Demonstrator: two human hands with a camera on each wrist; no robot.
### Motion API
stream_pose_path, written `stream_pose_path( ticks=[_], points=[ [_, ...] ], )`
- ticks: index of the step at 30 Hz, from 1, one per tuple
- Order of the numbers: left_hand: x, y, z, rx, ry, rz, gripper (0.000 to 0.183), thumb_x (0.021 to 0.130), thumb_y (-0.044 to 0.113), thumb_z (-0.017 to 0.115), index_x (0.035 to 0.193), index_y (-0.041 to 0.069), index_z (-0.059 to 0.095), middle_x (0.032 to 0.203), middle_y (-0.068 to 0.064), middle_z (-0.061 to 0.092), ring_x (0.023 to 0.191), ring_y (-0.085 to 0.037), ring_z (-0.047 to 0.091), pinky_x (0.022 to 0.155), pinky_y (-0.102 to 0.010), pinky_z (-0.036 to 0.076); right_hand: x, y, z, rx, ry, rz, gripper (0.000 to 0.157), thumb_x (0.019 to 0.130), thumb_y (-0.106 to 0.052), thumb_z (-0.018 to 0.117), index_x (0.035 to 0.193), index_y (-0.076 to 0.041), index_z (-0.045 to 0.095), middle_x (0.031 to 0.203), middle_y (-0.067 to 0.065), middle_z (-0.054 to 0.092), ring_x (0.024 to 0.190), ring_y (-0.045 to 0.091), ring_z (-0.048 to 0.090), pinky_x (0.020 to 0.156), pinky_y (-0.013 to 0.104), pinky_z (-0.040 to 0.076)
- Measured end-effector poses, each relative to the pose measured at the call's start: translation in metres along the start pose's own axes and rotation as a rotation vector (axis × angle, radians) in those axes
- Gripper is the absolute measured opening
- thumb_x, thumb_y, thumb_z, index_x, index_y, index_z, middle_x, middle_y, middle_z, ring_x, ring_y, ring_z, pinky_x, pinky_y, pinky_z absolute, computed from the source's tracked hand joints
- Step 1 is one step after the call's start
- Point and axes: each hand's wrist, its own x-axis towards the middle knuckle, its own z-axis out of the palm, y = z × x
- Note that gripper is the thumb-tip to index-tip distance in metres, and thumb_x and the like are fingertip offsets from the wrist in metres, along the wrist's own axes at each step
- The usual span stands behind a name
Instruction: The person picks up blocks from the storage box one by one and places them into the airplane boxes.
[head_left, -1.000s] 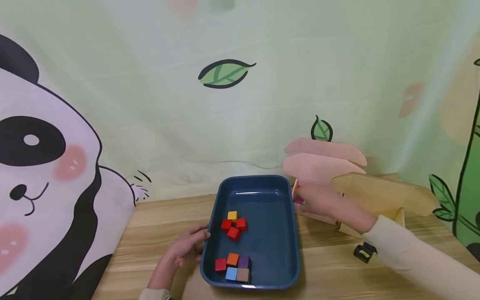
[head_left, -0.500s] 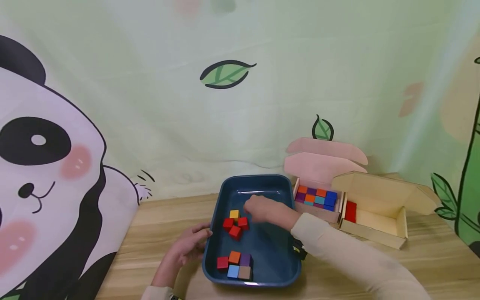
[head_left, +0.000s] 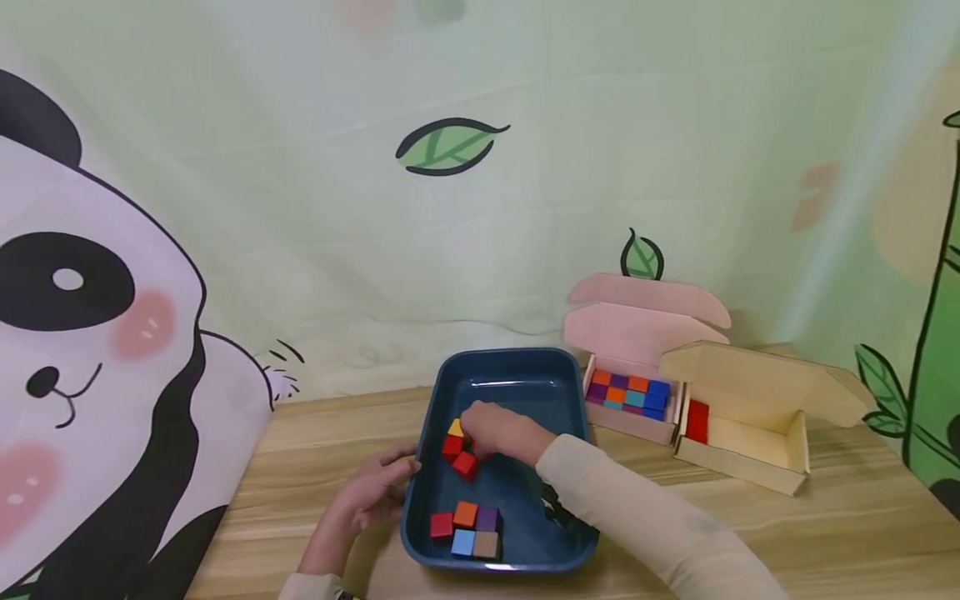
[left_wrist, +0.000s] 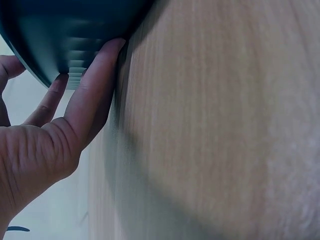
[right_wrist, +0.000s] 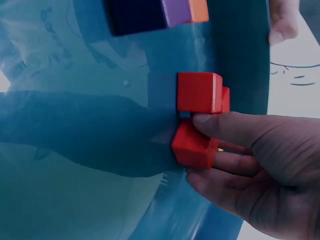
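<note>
A dark blue tray (head_left: 528, 492) holds small wooden cubes. My right hand (head_left: 501, 429) reaches inside; in the right wrist view it pinches a red cube (right_wrist: 192, 145) between thumb and fingers, right beside another red cube (right_wrist: 197, 92). From the head, that hand hides the pinched cube, while two red cubes (head_left: 466, 466) and a yellow cube (head_left: 455, 428) show at its left. Nearer the front sit a red, an orange (head_left: 466, 514), a purple (head_left: 487, 519), a light blue (head_left: 462, 543) and a brown cube (head_left: 485, 545). My left hand (head_left: 375, 492) touches the tray's left outer wall (left_wrist: 75, 30) with extended fingers.
Right of the tray stands an open pink box (head_left: 630, 425) filled with orange, purple, teal and blue cubes. Beside it an open tan cardboard box (head_left: 738, 467) has red cubes (head_left: 697, 422) along its left side. A printed cloth (head_left: 337, 250) hangs behind the wooden table (head_left: 675, 508).
My right hand has moved left from the pink box into the tray, down to the red cubes, uncovering both boxes. The left hand has stayed at the tray's left side.
</note>
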Motion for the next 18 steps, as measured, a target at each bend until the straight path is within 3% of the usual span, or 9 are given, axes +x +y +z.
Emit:
stream_pose_path(
  ticks=[8,18],
  points=[
    [0.000,0.002,0.000,0.007,-0.015,-0.001,0.064,0.098,0.022,0.059,0.154,0.004,0.036,0.145,-0.024,0.049,0.111,-0.036,0.063,0.088,-0.054,0.057,0.001,0.000,0.002,-0.014,0.024,0.004,0.016,0.084,-0.009,0.083,0.099,-0.011,0.075,0.082,-0.001,0.064,0.070,0.013,0.058,0.067,0.021,0.052],
    [-0.002,0.002,0.001,-0.003,-0.003,-0.012,0.065,0.097,0.021,0.060,0.155,0.003,0.035,0.146,-0.026,0.049,0.113,-0.037,0.063,0.088,-0.054,0.057,-0.021,0.015,-0.027,-0.123,0.044,-0.074,0.011,0.084,-0.014,0.085,0.079,-0.014,0.075,0.068,-0.005,0.063,0.060,0.010,0.055,0.060,0.020,0.050]
  ],
)
